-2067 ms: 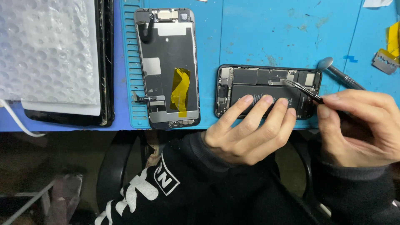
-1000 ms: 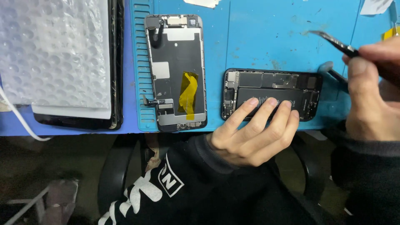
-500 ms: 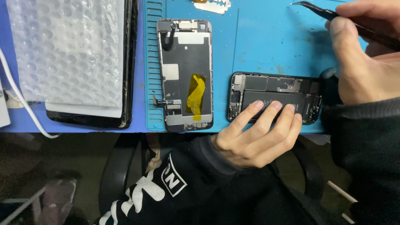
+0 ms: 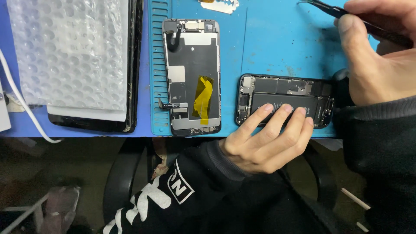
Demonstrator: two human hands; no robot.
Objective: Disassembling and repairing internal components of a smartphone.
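Observation:
An opened black phone body (image 4: 284,89) lies on the blue work mat (image 4: 277,47), its battery and boards exposed. My left hand (image 4: 266,141) rests with spread fingers on its near edge and battery. My right hand (image 4: 381,56) is raised at the upper right, closed on black tweezers (image 4: 346,13) whose tip points left above the mat. To the left lies the detached screen assembly (image 4: 192,76), back side up, with a yellow tape strip on it.
A bubble-wrap sheet (image 4: 69,52) covers a dark flat device (image 4: 130,65) at the left. A white cable (image 4: 21,108) curves over the table edge. Small parts (image 4: 219,4) lie at the mat's far edge. A chair and my dark sleeve sit below.
My right hand has lifted the tweezers off the phone body and carried them up to the far right. The left hand stays on the phone. The view has shifted left.

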